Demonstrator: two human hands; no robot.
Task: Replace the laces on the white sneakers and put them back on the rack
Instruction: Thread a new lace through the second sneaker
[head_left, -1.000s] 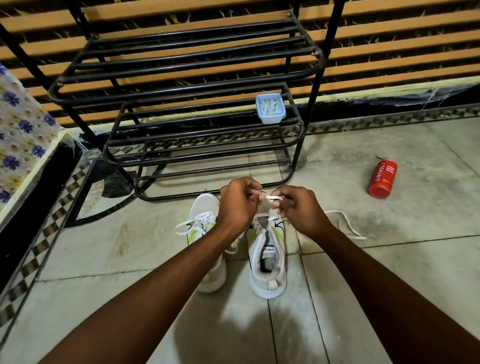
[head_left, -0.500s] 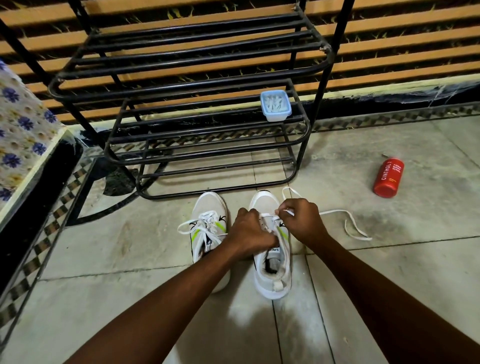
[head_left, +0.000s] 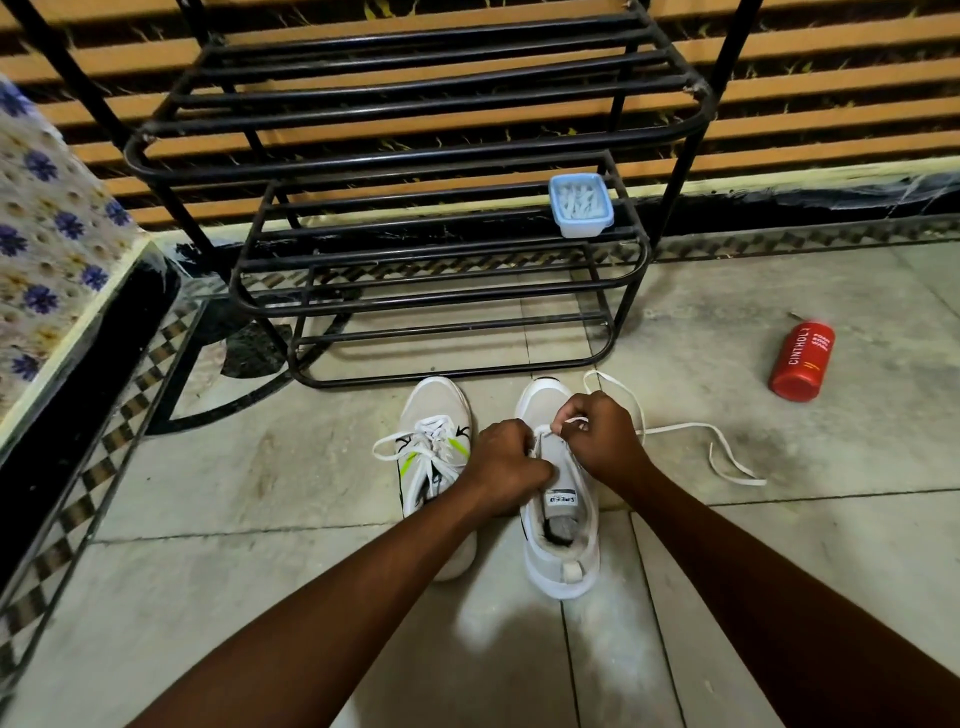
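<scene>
Both hands are lower now, left hand (head_left: 506, 467) gripping the unlaced sneaker (head_left: 561, 566) to steady it, right hand (head_left: 602, 441) pinching the lace (head_left: 675, 427) for threading, looks like.

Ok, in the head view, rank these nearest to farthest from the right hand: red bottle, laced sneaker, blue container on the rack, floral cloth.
From the right hand:
1. laced sneaker, on the floor just to its left.
2 and 3. red bottle, on the floor to the right, and blue container, ahead and raised: too close to call.
4. floral cloth, far left edge.
</scene>
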